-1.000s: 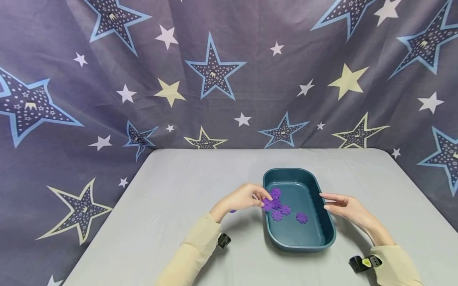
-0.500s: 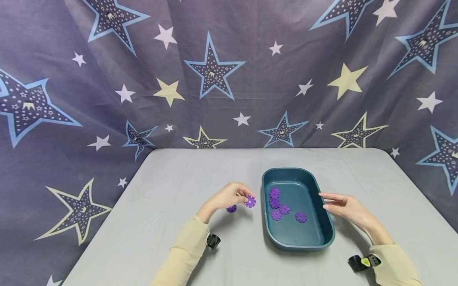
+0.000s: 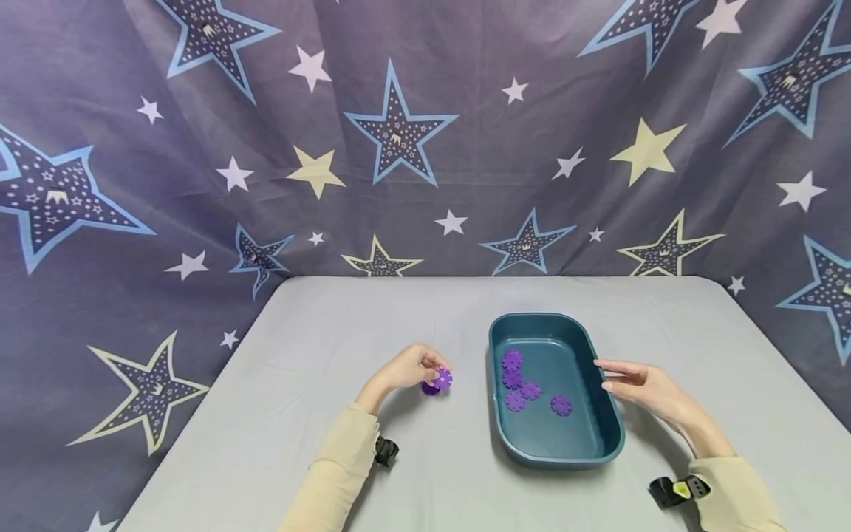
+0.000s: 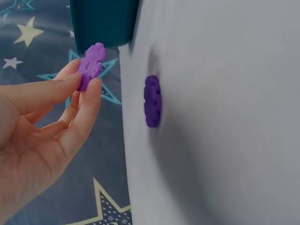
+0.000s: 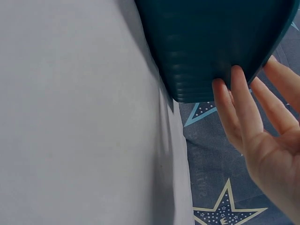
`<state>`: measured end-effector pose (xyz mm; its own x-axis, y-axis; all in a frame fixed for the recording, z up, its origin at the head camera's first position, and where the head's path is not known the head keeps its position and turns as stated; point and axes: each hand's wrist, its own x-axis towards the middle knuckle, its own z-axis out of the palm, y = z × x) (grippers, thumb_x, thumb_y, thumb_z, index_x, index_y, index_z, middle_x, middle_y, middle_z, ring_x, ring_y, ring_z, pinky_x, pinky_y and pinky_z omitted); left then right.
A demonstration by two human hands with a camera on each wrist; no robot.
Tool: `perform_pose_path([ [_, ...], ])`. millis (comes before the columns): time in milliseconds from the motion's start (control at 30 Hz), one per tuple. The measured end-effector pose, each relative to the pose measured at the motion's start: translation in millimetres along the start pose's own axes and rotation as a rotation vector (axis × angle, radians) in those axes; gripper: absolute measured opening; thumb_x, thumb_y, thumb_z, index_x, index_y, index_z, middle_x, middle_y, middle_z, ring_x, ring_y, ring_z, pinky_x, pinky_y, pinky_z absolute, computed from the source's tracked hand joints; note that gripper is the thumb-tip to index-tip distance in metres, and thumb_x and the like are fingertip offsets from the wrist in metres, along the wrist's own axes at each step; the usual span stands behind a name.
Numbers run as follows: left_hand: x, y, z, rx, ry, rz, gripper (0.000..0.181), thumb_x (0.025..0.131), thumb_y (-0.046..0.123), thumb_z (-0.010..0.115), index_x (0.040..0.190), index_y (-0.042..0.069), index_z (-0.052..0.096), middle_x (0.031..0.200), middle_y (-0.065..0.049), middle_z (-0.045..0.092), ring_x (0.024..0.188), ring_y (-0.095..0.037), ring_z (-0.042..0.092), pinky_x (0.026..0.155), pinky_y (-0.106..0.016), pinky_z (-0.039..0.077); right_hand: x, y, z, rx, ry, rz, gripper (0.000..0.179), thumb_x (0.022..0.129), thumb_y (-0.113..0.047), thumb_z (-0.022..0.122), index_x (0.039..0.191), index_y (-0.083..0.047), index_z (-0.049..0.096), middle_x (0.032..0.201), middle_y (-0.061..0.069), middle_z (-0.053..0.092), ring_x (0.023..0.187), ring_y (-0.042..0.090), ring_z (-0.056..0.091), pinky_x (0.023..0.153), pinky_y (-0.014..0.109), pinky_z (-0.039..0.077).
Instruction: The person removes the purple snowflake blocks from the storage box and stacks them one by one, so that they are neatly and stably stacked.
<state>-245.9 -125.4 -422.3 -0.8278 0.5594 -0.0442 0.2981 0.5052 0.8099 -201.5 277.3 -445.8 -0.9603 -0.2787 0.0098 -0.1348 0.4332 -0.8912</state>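
Between thumb and fingers, my left hand (image 3: pixel 405 367) pinches a purple notched disc (image 4: pixel 92 65), held above the table to the left of the bin. A second purple notched disc (image 4: pixel 152 101) lies on the cloth just below, partly covered by the held one in the head view. The deep teal bin (image 3: pixel 555 437) stands right of centre, with several purple discs (image 3: pixel 515 400) flat on its floor, mostly toward its left side. My right hand (image 3: pixel 654 391) is at the bin's right wall, its extended fingertips (image 5: pixel 238 72) touching the outside near the rim.
A light grey cloth (image 3: pixel 346 325) covers the table. Behind and at both sides hangs a dark curtain (image 3: pixel 439 89) printed with stars. A black wrist camera (image 3: pixel 671 490) sits by the right sleeve.
My left hand has moved left with the pinched disc, from the bin's left rim to over the disc on the cloth. My right hand and the bin stay in place.
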Motion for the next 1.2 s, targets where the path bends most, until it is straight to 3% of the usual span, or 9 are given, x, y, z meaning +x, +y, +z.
perform_pose_path([
  [233, -3.2, -8.2, -0.9, 0.003, 0.001, -0.032, 0.025, 0.073, -0.015, 0.050, 0.093, -0.010, 0.063, 0.079, -0.017, 0.065, 0.062, -0.013, 0.056, 0.059, -0.033, 0.051, -0.5, 0, 1, 0.034, -0.006, -0.008, 0.049, 0.081, -0.022, 0.063, 0.122, 0.003, 0.050, 0.114, -0.005, 0.058, 0.093, -0.004, 0.055, 0.075, 0.015, 0.045],
  [533, -3.0, -17.8, -1.1, -0.007, 0.014, -0.049, 0.022, 0.075, -0.016, 0.049, 0.092, -0.012, 0.063, 0.080, -0.020, 0.064, 0.065, -0.022, 0.060, 0.059, -0.028, 0.052, 0.3, 0, 0, 0.025, 0.005, -0.010, 0.049, 0.081, -0.022, 0.063, 0.121, 0.002, 0.051, 0.113, -0.007, 0.058, 0.093, -0.005, 0.054, 0.075, 0.014, 0.044],
  [767, -4.1, -21.0, 0.4, -0.011, 0.036, -0.091, 0.019, 0.077, -0.015, 0.050, 0.092, -0.013, 0.062, 0.082, -0.024, 0.064, 0.069, -0.029, 0.061, 0.060, -0.032, 0.052, -0.7, -2, 2, 0.026, -0.008, -0.027, 0.048, 0.082, -0.020, 0.062, 0.122, 0.004, 0.049, 0.120, 0.017, 0.053, 0.093, -0.004, 0.054, 0.074, 0.015, 0.045],
  [867, -3.8, -20.8, 1.3, -0.030, 0.047, -0.130, 0.019, 0.078, -0.015, 0.050, 0.092, -0.014, 0.061, 0.083, -0.025, 0.063, 0.072, -0.032, 0.062, 0.061, -0.034, 0.053, -0.6, -3, 2, 0.036, -0.006, -0.023, 0.048, 0.082, -0.019, 0.062, 0.122, 0.004, 0.049, 0.121, 0.021, 0.051, 0.093, -0.004, 0.054, 0.074, 0.015, 0.045],
  [967, -1.3, -25.9, 2.5, -0.023, 0.063, -0.156, 0.018, 0.077, -0.015, 0.051, 0.089, -0.011, 0.064, 0.079, -0.020, 0.065, 0.068, -0.027, 0.062, 0.059, -0.032, 0.053, -0.6, -3, 2, 0.039, -0.008, -0.026, 0.047, 0.083, -0.019, 0.062, 0.122, 0.004, 0.049, 0.121, 0.021, 0.051, 0.093, -0.004, 0.054, 0.074, 0.015, 0.045],
  [1000, 4.2, -42.5, 3.9, -0.038, 0.064, -0.110, 0.017, 0.078, -0.011, 0.054, 0.088, -0.006, 0.066, 0.076, -0.015, 0.065, 0.065, -0.022, 0.062, 0.057, -0.029, 0.052, -0.5, -3, 1, 0.040, -0.007, -0.025, 0.047, 0.083, -0.018, 0.062, 0.122, 0.004, 0.049, 0.121, 0.021, 0.051, 0.093, -0.004, 0.054, 0.074, 0.015, 0.045],
  [1033, 5.1, -45.1, 3.7, -0.041, 0.066, -0.108, 0.017, 0.078, -0.010, 0.055, 0.087, -0.003, 0.067, 0.075, -0.012, 0.066, 0.064, -0.019, 0.062, 0.056, -0.028, 0.052, -0.5, -3, 1, 0.042, -0.008, -0.025, 0.047, 0.083, -0.018, 0.062, 0.122, 0.004, 0.049, 0.121, 0.021, 0.051, 0.093, -0.004, 0.054, 0.074, 0.015, 0.045],
  [1100, 7.1, -49.4, 4.4, -0.020, 0.075, -0.096, 0.016, 0.078, -0.009, 0.056, 0.086, -0.001, 0.067, 0.074, -0.009, 0.066, 0.063, -0.016, 0.061, 0.054, -0.027, 0.052, -0.6, -2, 1, 0.048, -0.011, -0.030, 0.047, 0.083, -0.018, 0.061, 0.123, 0.004, 0.049, 0.121, 0.021, 0.050, 0.093, -0.004, 0.054, 0.074, 0.015, 0.045],
  [1200, 4.9, -42.8, 4.5, 0.001, 0.097, -0.089, 0.015, 0.078, -0.008, 0.056, 0.086, -0.002, 0.067, 0.075, -0.010, 0.065, 0.061, -0.014, 0.059, 0.053, -0.025, 0.051, -0.7, -2, 0, 0.053, -0.008, -0.023, 0.048, 0.083, -0.018, 0.062, 0.123, 0.004, 0.048, 0.121, 0.016, 0.053, 0.093, -0.004, 0.055, 0.074, 0.016, 0.046],
])
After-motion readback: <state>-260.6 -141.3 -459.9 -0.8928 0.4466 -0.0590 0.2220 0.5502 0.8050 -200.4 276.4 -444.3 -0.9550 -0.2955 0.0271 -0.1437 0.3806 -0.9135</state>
